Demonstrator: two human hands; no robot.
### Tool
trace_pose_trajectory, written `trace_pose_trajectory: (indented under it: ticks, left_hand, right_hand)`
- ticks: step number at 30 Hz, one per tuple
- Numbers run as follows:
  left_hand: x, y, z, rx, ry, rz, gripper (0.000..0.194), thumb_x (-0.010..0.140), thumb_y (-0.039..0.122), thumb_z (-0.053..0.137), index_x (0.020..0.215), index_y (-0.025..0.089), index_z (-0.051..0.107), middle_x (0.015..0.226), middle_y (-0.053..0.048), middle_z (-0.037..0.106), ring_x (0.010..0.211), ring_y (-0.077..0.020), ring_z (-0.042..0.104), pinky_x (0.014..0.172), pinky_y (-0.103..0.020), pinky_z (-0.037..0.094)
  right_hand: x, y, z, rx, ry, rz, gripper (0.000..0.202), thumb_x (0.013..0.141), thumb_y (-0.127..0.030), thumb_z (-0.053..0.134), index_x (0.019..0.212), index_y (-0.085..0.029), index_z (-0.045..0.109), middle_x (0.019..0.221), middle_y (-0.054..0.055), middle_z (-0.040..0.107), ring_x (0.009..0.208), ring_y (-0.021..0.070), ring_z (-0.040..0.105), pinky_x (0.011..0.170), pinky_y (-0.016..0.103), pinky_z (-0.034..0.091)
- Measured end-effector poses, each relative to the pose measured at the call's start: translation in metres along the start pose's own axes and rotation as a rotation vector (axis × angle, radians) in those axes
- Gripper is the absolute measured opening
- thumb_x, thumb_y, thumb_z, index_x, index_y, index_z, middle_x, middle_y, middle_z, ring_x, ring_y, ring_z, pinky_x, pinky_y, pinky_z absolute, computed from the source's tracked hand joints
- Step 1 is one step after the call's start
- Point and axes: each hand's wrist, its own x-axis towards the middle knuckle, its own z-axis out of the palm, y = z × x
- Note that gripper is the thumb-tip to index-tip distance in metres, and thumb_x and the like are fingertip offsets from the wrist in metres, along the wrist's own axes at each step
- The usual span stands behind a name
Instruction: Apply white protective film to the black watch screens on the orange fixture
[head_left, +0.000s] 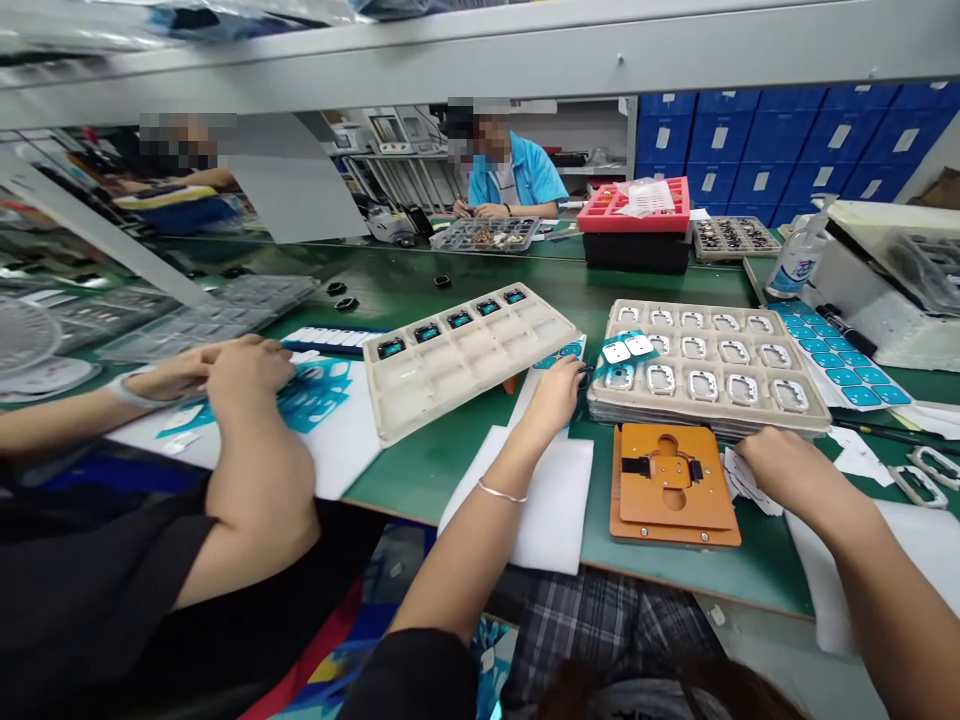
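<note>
My left hand (556,396) is closed at the right end of a tilted cream tray (442,375), its fingertips pinching a strip of blue film with white pieces (628,349). That strip lies over the near-left part of a stack of cream trays (712,410) holding silver frames (733,351). To the right, my right hand (776,462) is lowered at white paper pieces (748,482), with its fingertips hidden behind the hand. Between my hands sits an orange fixture (673,484) with a black strap. Several dark parts with blue film (458,317) fill the tilted tray's back row.
At the left, a co-worker's hands (244,365) are over blue film sheets (319,392). Another person (517,175) sits across the table. A shelf beam (480,62) crosses above; a spray bottle (799,255) stands at the right.
</note>
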Motion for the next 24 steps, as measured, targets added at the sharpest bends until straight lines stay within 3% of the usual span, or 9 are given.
trace_pose_trajectory:
  ticks: [4, 9, 11, 14, 16, 18, 20, 24]
  left_hand:
    - [-0.0017, -0.0018, -0.0024, 0.152, -0.076, -0.101, 0.035, 0.091, 0.013, 0.047, 0.121, 0.01, 0.063, 0.135, -0.02, 0.06, 0.129, -0.0329, 0.055, 0.111, -0.047, 0.044]
    - [-0.0053, -0.0033, -0.0068, 0.286, -0.228, -0.177, 0.025, 0.09, 0.028, 0.058, 0.106, 0.012, 0.069, 0.114, -0.019, 0.066, 0.114, -0.0333, 0.062, 0.1, -0.044, 0.049]
    - [-0.0053, -0.0046, -0.0068, 0.315, -0.292, -0.197, 0.035, 0.09, 0.033, 0.059, 0.119, 0.015, 0.066, 0.116, -0.018, 0.067, 0.112, -0.0319, 0.063, 0.097, -0.04, 0.05]
    - [-0.0043, -0.0065, -0.0073, 0.338, -0.355, -0.231, 0.066, 0.091, 0.041, 0.057, 0.15, 0.017, 0.039, 0.125, -0.019, 0.064, 0.114, -0.0336, 0.064, 0.093, -0.039, 0.05]
    - [-0.0042, -0.0071, -0.0081, 0.339, -0.38, -0.251, 0.081, 0.092, 0.045, 0.054, 0.158, 0.014, 0.018, 0.127, -0.022, 0.064, 0.113, -0.0348, 0.065, 0.09, -0.038, 0.051]
    - [-0.0049, -0.0073, -0.0086, 0.333, -0.385, -0.257, 0.084, 0.093, 0.046, 0.052, 0.159, 0.014, 0.01, 0.129, -0.023, 0.062, 0.114, -0.0351, 0.065, 0.09, -0.038, 0.051]
    - [-0.0053, -0.007, -0.008, 0.325, -0.375, -0.254, 0.077, 0.094, 0.046, 0.051, 0.158, 0.016, 0.018, 0.131, -0.022, 0.062, 0.114, -0.0351, 0.064, 0.091, -0.039, 0.051]
    - [0.0036, -0.0052, -0.0029, 0.291, -0.336, -0.223, 0.045, 0.1, 0.036, 0.043, 0.138, 0.013, 0.051, 0.129, -0.02, 0.062, 0.118, -0.0326, 0.062, 0.099, -0.042, 0.049]
  right_hand:
    - [0.0012, 0.0008, 0.0024, -0.016, -0.001, -0.012, 0.043, 0.082, 0.008, 0.04, 0.099, -0.01, 0.075, 0.101, 0.022, 0.072, 0.097, 0.0337, 0.071, 0.067, 0.033, 0.045]
    - [-0.0002, -0.0003, 0.0021, -0.031, -0.001, -0.02, 0.043, 0.082, 0.009, 0.04, 0.098, -0.01, 0.075, 0.101, 0.021, 0.073, 0.098, 0.0337, 0.071, 0.066, 0.032, 0.044]
    - [-0.0001, -0.0005, 0.0022, -0.035, -0.003, -0.021, 0.042, 0.082, 0.008, 0.041, 0.097, -0.01, 0.075, 0.1, 0.021, 0.073, 0.098, 0.0332, 0.071, 0.066, 0.031, 0.043]
    - [0.0014, 0.0, 0.0034, -0.04, -0.007, -0.014, 0.041, 0.083, 0.007, 0.041, 0.096, -0.011, 0.076, 0.1, 0.021, 0.073, 0.098, 0.0331, 0.072, 0.066, 0.03, 0.044]
    - [0.0028, 0.0005, 0.0047, -0.041, -0.006, -0.01, 0.042, 0.082, 0.007, 0.041, 0.097, -0.011, 0.076, 0.1, 0.022, 0.072, 0.097, 0.0334, 0.072, 0.066, 0.031, 0.045]
    - [0.004, 0.0007, 0.006, -0.04, -0.004, -0.013, 0.041, 0.082, 0.006, 0.041, 0.097, -0.011, 0.076, 0.1, 0.022, 0.072, 0.097, 0.0337, 0.071, 0.066, 0.032, 0.046]
    - [0.0045, 0.0007, 0.007, -0.037, 0.0, -0.018, 0.041, 0.083, 0.005, 0.041, 0.098, -0.011, 0.075, 0.102, 0.022, 0.072, 0.098, 0.0336, 0.071, 0.068, 0.033, 0.047]
    - [0.0048, 0.0009, 0.0077, -0.033, 0.007, -0.028, 0.041, 0.087, 0.002, 0.039, 0.101, -0.012, 0.074, 0.106, 0.021, 0.072, 0.1, 0.0339, 0.071, 0.07, 0.034, 0.048]
